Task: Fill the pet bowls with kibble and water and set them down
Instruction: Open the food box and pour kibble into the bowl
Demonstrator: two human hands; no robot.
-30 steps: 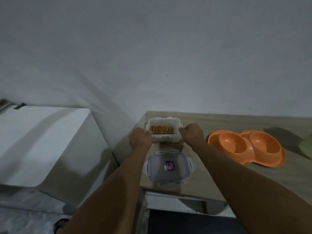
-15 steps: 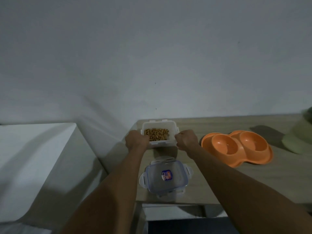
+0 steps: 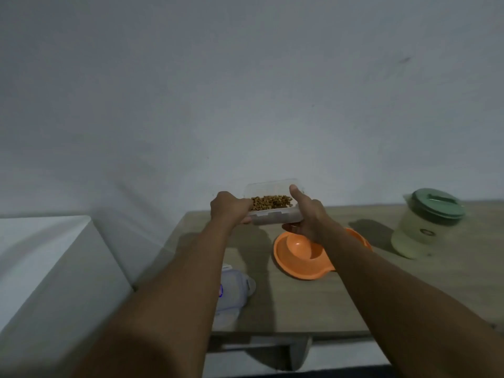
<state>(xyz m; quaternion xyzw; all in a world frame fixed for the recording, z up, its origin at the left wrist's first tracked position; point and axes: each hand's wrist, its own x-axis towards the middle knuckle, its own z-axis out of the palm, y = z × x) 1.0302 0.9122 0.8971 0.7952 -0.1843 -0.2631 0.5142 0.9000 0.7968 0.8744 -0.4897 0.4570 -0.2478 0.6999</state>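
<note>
hands: your left hand (image 3: 229,207) and right hand (image 3: 306,216) grip kibble container (image 3: 274,204), raised off table (image 3: 300,296)
bowl: orange double bowl (image 3: 297,257) below right hand

The right forearm (image 3: 381,268) crosses the orange double pet bowl (image 3: 297,249) and hides nearly all of its right compartment. Near the worktop's (image 3: 286,304) front left corner, the left forearm (image 3: 191,268) covers most of the clear container lid (image 3: 236,291); its blue label shows only as an unreadable sliver. The right hand (image 3: 308,218) has its fingers hidden beneath the kibble container (image 3: 272,216). The left hand (image 3: 229,207) has its fingertips out of sight behind the container's end. The label on the jug (image 3: 425,227) is too small to read. The picture's right edge cuts off the worktop.
</note>
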